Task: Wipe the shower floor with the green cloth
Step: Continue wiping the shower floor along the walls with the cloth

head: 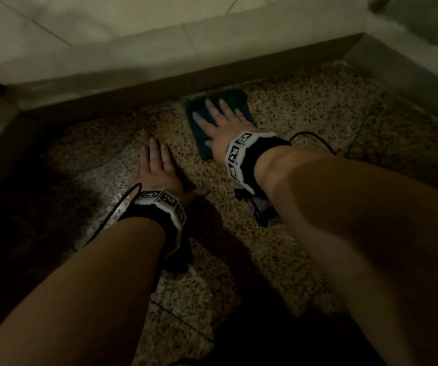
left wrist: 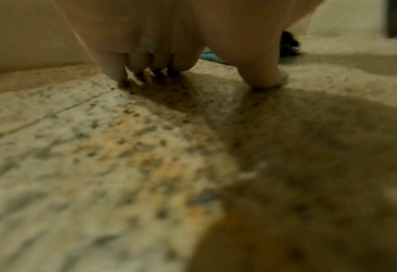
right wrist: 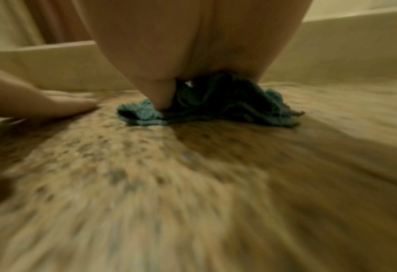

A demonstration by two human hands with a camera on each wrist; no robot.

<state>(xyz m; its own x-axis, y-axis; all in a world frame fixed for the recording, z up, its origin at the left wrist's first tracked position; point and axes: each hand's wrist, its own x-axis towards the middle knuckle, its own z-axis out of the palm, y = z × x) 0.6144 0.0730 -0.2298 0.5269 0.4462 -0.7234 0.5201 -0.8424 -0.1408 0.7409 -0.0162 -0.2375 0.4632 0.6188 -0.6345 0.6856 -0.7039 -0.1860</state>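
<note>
A: On the shower floor (head: 291, 122), left side: left hand (head: 157, 170) flat, fingers straight, holding nothing.

B: And right of it?

A: Right hand (head: 220, 120) spread flat, pressing the green cloth (head: 199, 133) down near the floor's far edge, by the curb (head: 160, 75).

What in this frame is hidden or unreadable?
- Green cloth: middle hidden under the right hand, head view.
- Shower floor: near part smeared by blur, right wrist view.
- Left hand: palm contact lost in shadow, left wrist view.
- Floor wetness: too dim.
</note>
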